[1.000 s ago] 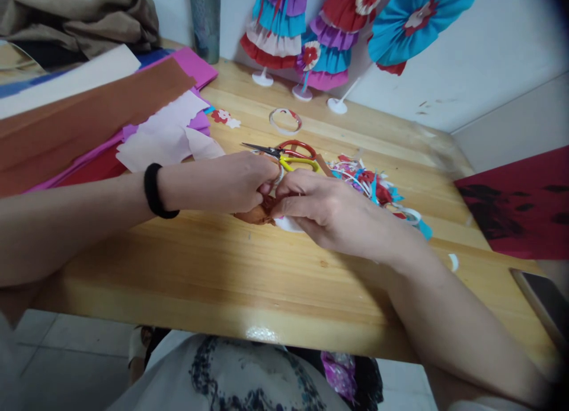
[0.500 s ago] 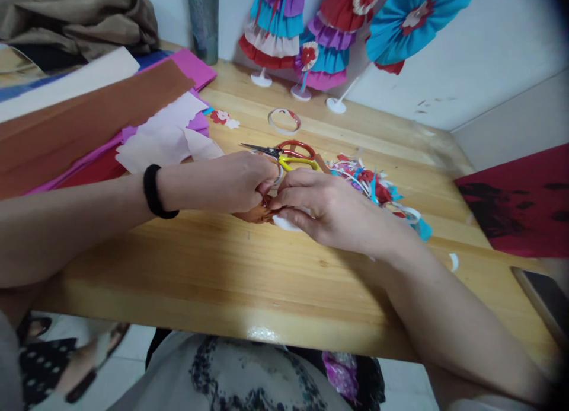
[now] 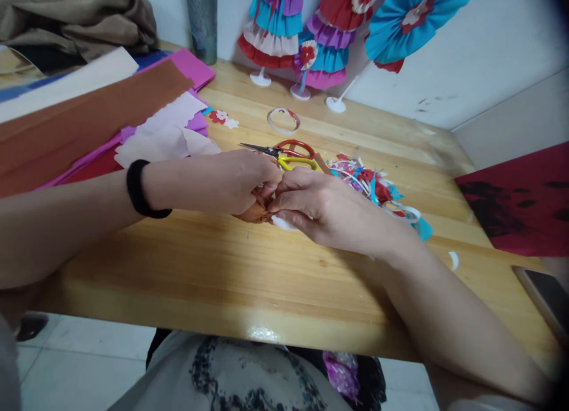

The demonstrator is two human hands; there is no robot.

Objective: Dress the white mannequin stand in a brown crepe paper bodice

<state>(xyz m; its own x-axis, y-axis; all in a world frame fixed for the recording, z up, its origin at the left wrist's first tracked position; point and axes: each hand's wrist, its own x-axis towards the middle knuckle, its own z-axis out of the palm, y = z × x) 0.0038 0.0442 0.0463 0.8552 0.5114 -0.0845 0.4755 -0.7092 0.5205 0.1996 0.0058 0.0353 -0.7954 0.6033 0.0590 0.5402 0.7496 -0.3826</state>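
At the middle of the table, my left hand (image 3: 253, 177) and my right hand (image 3: 315, 203) meet with fingers closed on a piece of gathered brown crepe paper (image 3: 253, 213). A white piece (image 3: 283, 223) shows under my right fingers; what it belongs to is hidden. The fingertips cover most of the brown paper. Just beyond my hands lie scissors (image 3: 284, 152) with one red and one yellow handle, their dark blades pointing left. A roll of clear tape (image 3: 283, 121) rests flat farther back.
Coloured paper scraps (image 3: 373, 185) heap to the right of the scissors. Brown crepe paper sheets (image 3: 102, 111) and other colours stack at left. Paper flower cutouts (image 3: 223, 118) lie near them. Ruffled paper dolls (image 3: 275, 25) on white stands line the wall. A phone (image 3: 544, 298) sits at right.
My left hand has shifted slightly to the right against the right fingers, covering the ring seen between them. The feet of a person at lower left have mostly gone from view.
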